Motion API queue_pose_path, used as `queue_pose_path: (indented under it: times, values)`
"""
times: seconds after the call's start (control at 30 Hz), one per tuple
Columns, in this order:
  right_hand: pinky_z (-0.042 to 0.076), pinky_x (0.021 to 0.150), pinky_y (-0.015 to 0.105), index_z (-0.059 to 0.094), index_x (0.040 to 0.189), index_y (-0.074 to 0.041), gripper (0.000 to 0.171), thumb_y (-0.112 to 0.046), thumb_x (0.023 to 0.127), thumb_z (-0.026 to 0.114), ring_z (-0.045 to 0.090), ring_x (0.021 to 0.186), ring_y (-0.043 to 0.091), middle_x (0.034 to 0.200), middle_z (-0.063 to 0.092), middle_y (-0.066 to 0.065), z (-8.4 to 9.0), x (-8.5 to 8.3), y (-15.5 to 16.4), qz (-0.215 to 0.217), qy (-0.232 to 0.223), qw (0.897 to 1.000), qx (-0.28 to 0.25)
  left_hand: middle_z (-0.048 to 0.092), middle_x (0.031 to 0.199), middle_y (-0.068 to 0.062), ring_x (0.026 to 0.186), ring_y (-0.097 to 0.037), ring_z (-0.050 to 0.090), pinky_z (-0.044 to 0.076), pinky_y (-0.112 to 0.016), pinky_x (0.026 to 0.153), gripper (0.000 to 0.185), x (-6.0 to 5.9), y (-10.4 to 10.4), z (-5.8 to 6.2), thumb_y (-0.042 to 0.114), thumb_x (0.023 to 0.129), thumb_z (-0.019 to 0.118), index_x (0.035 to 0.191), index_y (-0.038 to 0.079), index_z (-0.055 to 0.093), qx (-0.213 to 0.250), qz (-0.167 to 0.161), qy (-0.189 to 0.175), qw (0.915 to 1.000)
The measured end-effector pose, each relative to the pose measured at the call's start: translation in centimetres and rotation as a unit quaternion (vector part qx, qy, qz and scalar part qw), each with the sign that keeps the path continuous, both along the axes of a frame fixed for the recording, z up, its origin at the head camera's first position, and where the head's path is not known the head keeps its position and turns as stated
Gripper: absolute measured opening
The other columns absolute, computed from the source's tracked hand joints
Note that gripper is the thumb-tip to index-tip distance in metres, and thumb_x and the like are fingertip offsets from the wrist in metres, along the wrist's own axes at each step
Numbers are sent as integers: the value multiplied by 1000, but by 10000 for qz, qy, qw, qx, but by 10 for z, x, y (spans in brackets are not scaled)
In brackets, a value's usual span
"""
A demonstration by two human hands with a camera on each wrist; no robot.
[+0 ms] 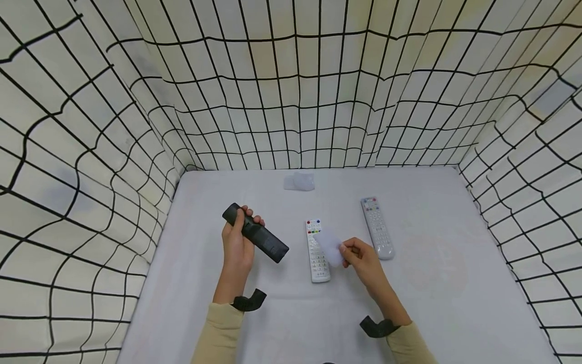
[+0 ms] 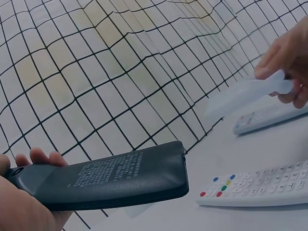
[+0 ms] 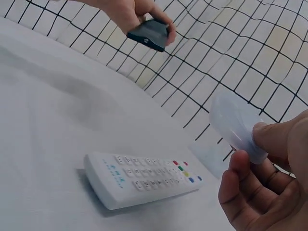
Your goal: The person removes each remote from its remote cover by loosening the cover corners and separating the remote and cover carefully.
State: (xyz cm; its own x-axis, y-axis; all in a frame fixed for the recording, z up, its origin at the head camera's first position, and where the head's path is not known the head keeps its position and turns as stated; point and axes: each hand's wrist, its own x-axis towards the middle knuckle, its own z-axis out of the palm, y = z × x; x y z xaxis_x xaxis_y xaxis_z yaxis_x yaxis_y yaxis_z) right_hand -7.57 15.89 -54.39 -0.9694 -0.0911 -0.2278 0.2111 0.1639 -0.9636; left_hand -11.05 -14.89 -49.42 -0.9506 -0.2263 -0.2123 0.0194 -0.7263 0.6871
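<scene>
Centre remote [image 1: 316,257] lies between left remote [image 1: 265,241] and right remote [image 1: 378,228]

Black remote [image 1: 263,240]; white remote [image 1: 316,255], red-green-yellow-blue buttons [image 2: 224,188]; white walls [image 1: 306,55], black grid [image 1: 295,36]

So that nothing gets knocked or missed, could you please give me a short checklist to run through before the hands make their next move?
1. Black remote held by the left hand: ok, gripped near one end.
2. Film held by the right hand: ok, pinched at its edge.
3. Film clear of the white remote: ok, the right wrist view shows it raised above.
4. Film and black remote brought together: not ok, they are apart.
5. Film has an open end: cannot tell, no opening shows clearly.
6. Grey remote resting on the table: ok.
</scene>
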Motion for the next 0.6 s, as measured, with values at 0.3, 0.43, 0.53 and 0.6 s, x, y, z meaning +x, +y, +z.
queue_pose_path:
  times: [0.3,0.43,0.53,0.6]
  values:
    - [55,72,20,63,112,6,25,-18,104,66,60,72,8,78,63,-5,4,-60,4,-346,352,9984,-260,54,106,-4,86,-18,60,56,-29,85,38,24,8,0,28,110,52,135,0,48,-460,-68,86,9989]
    - [56,71,19,62,116,8,30,-20,105,65,60,70,6,77,62,-7,1,-88,9,-470,322,9973,-464,55,106,-4,86,-18,60,57,-29,85,32,34,12,-1,28,110,51,130,4,51,-712,-59,104,9974]
    - [55,70,19,62,117,9,32,-21,105,65,60,69,6,76,62,-7,-1,-108,11,-608,296,9965,-491,55,107,-5,86,-18,60,57,-29,84,30,40,15,-4,27,111,50,129,4,52,-793,-47,118,9968]
    - [55,70,20,62,117,8,32,-21,105,65,60,69,6,76,62,-6,0,-119,10,-762,259,9958,-440,55,108,-5,86,-18,60,57,-29,85,30,44,15,-6,28,111,51,129,4,52,-808,-53,81,9967]
